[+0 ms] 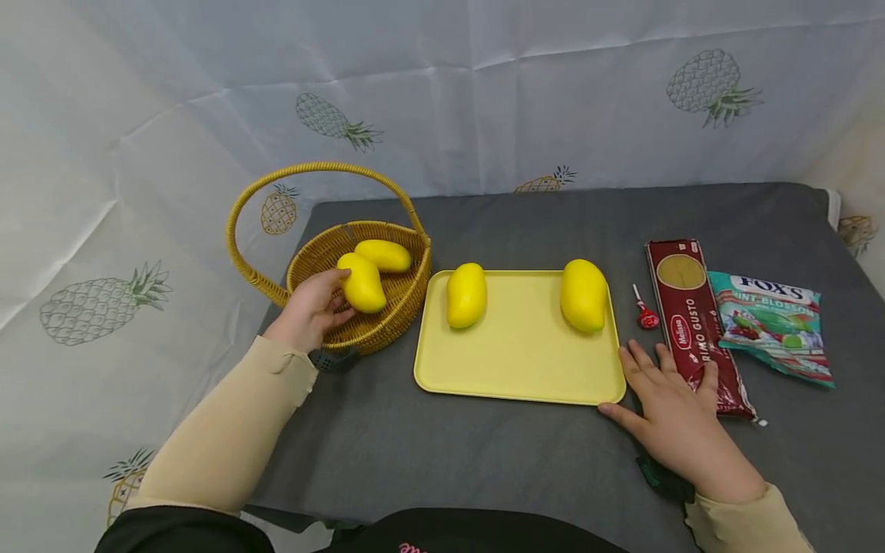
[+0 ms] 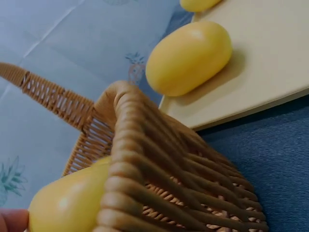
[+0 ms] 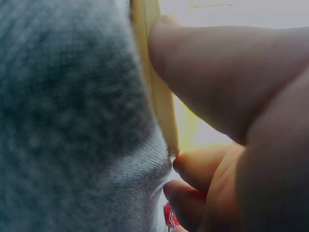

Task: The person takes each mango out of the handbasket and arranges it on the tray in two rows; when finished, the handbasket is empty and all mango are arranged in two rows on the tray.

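Note:
My left hand (image 1: 311, 309) reaches over the near rim of a wicker basket (image 1: 397, 326) and holds a yellow mango (image 1: 364, 286) between thumb and fingers. Behind it in the basket lies a second mango (image 1: 389, 255). In the left wrist view, a fingertip (image 2: 15, 220) touches the end of the held mango (image 2: 72, 198). With fingers spread, my right hand (image 1: 681, 418) rests at the near right corner of a yellow tray (image 1: 512, 372), its thumb at the tray's edge. Two mangoes sit on the tray, one at left (image 1: 466, 296) and a bigger one at right (image 1: 584, 296).
A dark red Melissa pasta pack (image 1: 684, 307) lies right of the tray, partly under the right hand's fingers in the head view. Beside it are a red lollipop (image 1: 647, 317) and a Fox's candy bag (image 1: 774, 326). The basket's tall handle (image 1: 321, 167) arches above it.

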`<state>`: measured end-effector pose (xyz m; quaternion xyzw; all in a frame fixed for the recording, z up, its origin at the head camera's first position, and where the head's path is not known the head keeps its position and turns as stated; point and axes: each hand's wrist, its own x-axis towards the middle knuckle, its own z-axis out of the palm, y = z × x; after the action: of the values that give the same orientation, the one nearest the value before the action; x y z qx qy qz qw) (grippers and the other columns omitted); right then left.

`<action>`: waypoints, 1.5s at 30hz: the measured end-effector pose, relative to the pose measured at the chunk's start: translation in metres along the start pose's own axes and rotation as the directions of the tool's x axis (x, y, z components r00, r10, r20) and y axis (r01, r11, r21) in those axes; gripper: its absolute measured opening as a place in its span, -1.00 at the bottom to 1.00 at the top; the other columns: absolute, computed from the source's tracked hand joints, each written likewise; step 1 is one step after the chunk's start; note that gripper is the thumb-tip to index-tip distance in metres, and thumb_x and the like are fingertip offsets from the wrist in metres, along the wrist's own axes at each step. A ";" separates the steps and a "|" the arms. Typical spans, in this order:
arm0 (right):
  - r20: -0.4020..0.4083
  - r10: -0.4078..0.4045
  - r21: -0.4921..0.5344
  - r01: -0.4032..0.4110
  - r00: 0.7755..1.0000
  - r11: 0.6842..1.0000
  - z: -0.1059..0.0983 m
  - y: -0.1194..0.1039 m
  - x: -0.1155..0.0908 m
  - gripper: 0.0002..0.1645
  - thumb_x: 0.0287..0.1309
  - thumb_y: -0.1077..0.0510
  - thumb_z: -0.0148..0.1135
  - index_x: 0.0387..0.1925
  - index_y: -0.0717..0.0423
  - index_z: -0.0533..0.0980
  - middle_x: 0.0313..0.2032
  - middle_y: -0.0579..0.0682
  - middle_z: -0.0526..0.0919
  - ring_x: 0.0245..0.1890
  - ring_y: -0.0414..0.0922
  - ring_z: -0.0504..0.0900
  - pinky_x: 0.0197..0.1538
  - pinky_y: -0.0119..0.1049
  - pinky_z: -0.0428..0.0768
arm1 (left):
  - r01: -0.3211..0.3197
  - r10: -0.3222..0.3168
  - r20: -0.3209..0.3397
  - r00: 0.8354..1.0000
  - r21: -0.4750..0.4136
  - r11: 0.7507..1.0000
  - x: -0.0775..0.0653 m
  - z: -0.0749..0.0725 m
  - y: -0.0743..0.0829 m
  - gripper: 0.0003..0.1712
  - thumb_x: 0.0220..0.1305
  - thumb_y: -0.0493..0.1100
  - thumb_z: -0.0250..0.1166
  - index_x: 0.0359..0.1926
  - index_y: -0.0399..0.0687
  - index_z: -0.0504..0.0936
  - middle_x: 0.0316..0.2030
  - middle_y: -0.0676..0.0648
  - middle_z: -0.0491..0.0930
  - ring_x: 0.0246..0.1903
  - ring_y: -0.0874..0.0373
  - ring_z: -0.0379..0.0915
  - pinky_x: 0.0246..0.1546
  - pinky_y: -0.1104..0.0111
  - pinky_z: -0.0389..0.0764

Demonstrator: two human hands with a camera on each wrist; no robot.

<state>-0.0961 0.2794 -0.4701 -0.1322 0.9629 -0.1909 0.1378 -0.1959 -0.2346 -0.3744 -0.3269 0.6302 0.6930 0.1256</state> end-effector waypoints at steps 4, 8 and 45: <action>-0.007 -0.003 -0.006 0.003 1.000 1.000 -0.001 -0.001 -0.001 0.32 0.35 -0.44 0.43 0.74 0.28 0.10 0.70 0.41 0.09 0.69 0.57 -0.15 0.39 0.63 -0.82 | -0.093 0.093 -0.002 0.996 0.019 0.996 -0.013 -0.001 -0.004 -0.19 0.72 0.07 0.17 0.77 0.09 0.06 0.64 0.02 0.17 0.21 0.18 0.39 0.40 0.17 0.47; 0.002 0.006 -0.013 -0.006 1.000 1.000 -0.002 -0.002 -0.001 0.33 0.34 -0.44 0.43 0.73 0.29 0.10 0.69 0.42 0.09 0.68 0.58 -0.15 0.38 0.65 -0.81 | -0.214 0.214 -0.032 0.976 -0.019 0.977 -0.027 0.001 -0.005 -0.19 0.68 0.11 0.27 0.73 0.11 0.16 0.61 -0.02 0.25 0.28 0.15 0.43 0.40 0.16 0.52; 0.003 0.006 0.011 -0.006 1.000 1.000 -0.003 -0.002 -0.002 0.32 0.36 -0.48 0.38 0.73 0.28 0.11 0.70 0.42 0.07 0.68 0.59 -0.15 0.38 0.61 -0.85 | -0.482 0.489 0.215 0.846 -0.088 0.872 -0.075 0.132 -0.104 -0.42 0.56 -0.38 0.33 0.51 -0.27 0.44 0.29 -0.24 0.47 0.02 0.06 0.58 -0.10 0.38 0.77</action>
<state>-0.0952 0.2789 -0.4661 -0.1287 0.9620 -0.1955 0.1403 -0.1169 -0.0724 -0.4121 -0.0765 0.6626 0.7449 0.0136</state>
